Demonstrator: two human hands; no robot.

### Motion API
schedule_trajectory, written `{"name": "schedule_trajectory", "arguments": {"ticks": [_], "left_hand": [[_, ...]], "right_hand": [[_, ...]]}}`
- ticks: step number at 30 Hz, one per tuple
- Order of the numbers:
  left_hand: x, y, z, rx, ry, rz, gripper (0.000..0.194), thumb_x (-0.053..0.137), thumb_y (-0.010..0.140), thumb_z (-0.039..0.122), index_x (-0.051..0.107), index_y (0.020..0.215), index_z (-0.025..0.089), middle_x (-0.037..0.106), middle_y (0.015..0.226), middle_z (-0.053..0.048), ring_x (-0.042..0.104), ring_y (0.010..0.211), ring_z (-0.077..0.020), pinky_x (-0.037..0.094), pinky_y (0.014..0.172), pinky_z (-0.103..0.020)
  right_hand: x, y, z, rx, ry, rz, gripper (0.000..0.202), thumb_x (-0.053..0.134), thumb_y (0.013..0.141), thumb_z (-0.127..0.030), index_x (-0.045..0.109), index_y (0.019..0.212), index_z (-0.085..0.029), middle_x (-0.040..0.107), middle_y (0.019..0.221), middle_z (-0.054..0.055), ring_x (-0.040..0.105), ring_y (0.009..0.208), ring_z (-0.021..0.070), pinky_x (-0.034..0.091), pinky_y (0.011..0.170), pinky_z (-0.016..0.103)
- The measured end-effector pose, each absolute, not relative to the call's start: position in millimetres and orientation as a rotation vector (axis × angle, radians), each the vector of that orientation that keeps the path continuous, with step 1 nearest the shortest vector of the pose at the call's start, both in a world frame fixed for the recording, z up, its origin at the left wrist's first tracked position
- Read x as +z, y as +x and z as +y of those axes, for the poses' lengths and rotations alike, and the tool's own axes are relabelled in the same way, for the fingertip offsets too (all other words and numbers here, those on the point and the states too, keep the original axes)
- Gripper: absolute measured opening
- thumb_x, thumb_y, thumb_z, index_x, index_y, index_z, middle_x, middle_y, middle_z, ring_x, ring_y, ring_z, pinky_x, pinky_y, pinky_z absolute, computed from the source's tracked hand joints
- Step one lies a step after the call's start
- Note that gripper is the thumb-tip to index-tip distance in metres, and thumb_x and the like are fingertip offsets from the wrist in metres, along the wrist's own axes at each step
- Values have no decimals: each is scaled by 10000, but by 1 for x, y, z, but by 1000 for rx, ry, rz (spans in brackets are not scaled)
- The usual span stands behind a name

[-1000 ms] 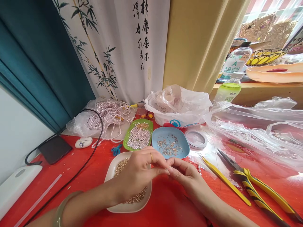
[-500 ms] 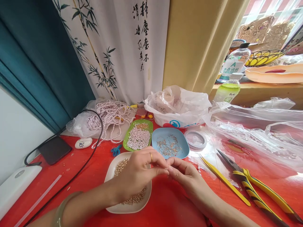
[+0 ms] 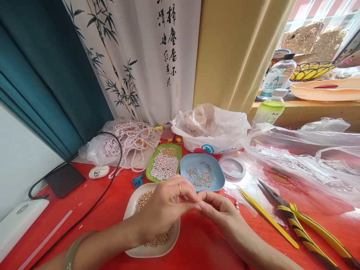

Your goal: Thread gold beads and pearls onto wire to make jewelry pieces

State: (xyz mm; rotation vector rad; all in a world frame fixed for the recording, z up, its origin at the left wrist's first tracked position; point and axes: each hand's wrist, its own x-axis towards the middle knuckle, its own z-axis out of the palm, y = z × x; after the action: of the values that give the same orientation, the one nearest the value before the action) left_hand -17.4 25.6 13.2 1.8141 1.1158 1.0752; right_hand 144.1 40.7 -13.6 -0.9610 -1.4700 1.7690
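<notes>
My left hand [image 3: 161,206], with a ring on one finger, is above a white tray [image 3: 129,245] of small gold beads [image 3: 161,238]. Its thumb and fingertips are pinched together. My right hand [image 3: 225,213] meets it tip to tip, also pinched; whatever the fingers hold is too small and covered to make out. Just behind the right hand, a short string of pearl beads [image 3: 236,204] shows on the table. Beyond the hands are a blue tray [image 3: 184,165] of thin metal pins [image 3: 203,174] and a green tray [image 3: 149,173] of pink and gold beads [image 3: 165,164].
To the right lie yellow tweezers [image 3: 268,217] and long-nose pliers [image 3: 303,225]. A spool [image 3: 233,167] is beside the blue tray, with plastic bags [image 3: 216,131] behind. At left are bead strands [image 3: 129,138], a black cable [image 3: 98,198], a phone [image 3: 66,180] and a white case [image 3: 99,172].
The whole view has shifted very slightly. Both hands stay pinched together in the same place, with hardly any movement of the fingers.
</notes>
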Motion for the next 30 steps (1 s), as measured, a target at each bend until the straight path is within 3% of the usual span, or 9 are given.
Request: {"name": "schedule_trajectory", "arguments": {"ticks": [9,14,20,26,30], "left_hand": [[14,-19,30,1047,1804,1215,53,653,717,169,683,723,211,595,727,-7,536,747,-144,418,683,-269],[17,-20,31,1008,1810,1207,125,583,781,244,702,744,243,609,745,-14,543,756,-150,413,716,-290],[18,-19,28,1025,1737,1184,124,578,783,227,684,719,214,554,760,-6,535,736,-134,410,700,-261],[24,-28,36,1224,1384,1213,169,504,826,281,550,705,172,591,792,-5,542,728,-120,441,664,-239],[26,-38,48,1262,1115,1242,197,496,830,320,564,752,153,652,787,-23,594,728,-119,458,637,-214]], "right_hand": [[-18,146,46,1764,-951,-1372,281,619,701,-445,605,613,-179,467,555,-28,409,551,107,364,585,233],[-11,146,44,1769,-992,-1364,274,619,688,-453,655,647,-185,485,562,-21,422,556,113,376,588,240],[5,150,47,1873,-961,-1392,198,639,675,-372,642,630,-179,463,537,-49,386,516,86,343,551,215],[15,169,66,1985,-976,-1609,108,537,702,-180,588,611,-152,567,578,-21,475,554,83,329,542,203],[9,176,73,2021,-942,-1493,159,506,743,-207,574,619,-133,605,619,4,545,563,84,378,562,204]]}}
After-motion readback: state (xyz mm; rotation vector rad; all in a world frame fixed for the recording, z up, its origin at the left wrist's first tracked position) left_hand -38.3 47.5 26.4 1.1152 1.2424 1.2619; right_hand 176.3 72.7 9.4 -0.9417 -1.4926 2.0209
